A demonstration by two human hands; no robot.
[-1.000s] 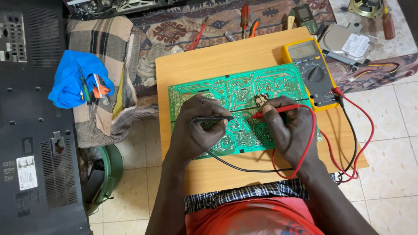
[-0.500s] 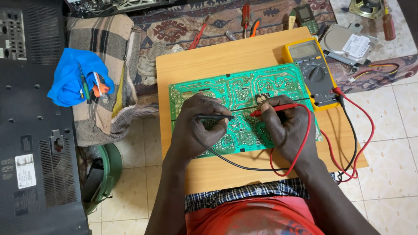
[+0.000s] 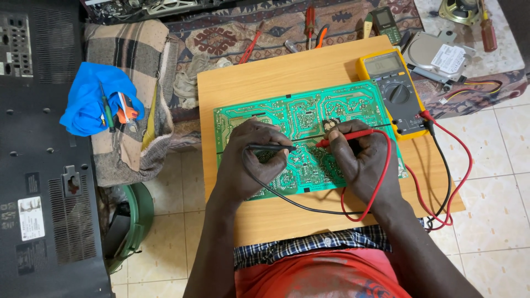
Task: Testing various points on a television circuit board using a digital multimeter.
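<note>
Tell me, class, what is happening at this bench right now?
A person is probing a green circuit board lying on a wooden board. The left hand holds the black probe and the right hand holds the red probe, with both tips meeting the middle of the circuit board. Red and black leads run to a yellow multimeter resting at the circuit board's upper right corner.

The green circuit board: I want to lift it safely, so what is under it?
The green circuit board lies flat on a wooden board. Both hands rest on top with probes. Anything directly beneath it is covered.
</note>
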